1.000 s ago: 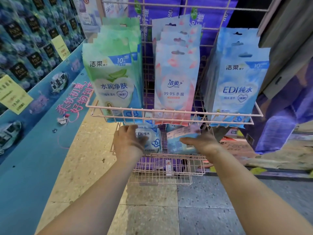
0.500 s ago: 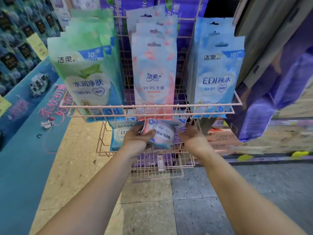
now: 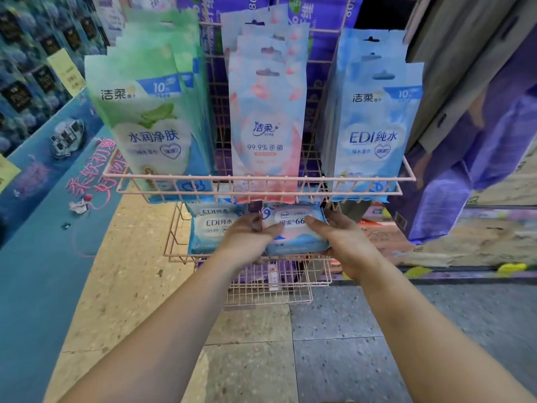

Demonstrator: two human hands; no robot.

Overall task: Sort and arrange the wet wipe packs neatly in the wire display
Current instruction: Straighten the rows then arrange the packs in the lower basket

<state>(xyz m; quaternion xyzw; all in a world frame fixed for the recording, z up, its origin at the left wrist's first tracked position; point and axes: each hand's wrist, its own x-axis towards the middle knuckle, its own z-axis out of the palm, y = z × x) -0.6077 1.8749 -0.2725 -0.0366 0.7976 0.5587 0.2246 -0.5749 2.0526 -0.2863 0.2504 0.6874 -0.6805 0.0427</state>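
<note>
A pink wire display [image 3: 261, 181] carries hanging wet wipe packs in its upper tier: green packs [image 3: 148, 135] on the left, pink packs [image 3: 266, 132] in the middle, blue EDI packs [image 3: 374, 135] on the right. In the lower basket [image 3: 174, 251], my left hand [image 3: 247, 239] and my right hand [image 3: 343, 239] both grip one pink-and-blue wipe pack [image 3: 293, 231], one hand at each end. To its left, blue EDI wipe packs [image 3: 210, 228] lie stacked in the basket.
A blue display counter [image 3: 43, 242] runs along the left. Purple tissue packages [image 3: 470, 175] stand to the right and behind the rack. A smaller wire shelf [image 3: 270, 289] sits below the basket, above the tiled floor [image 3: 319, 344].
A second ago my hands rested apart on packs in the lower basket. My left hand picked up the pink-and-blue pack, and now my right hand grips its other end too.
</note>
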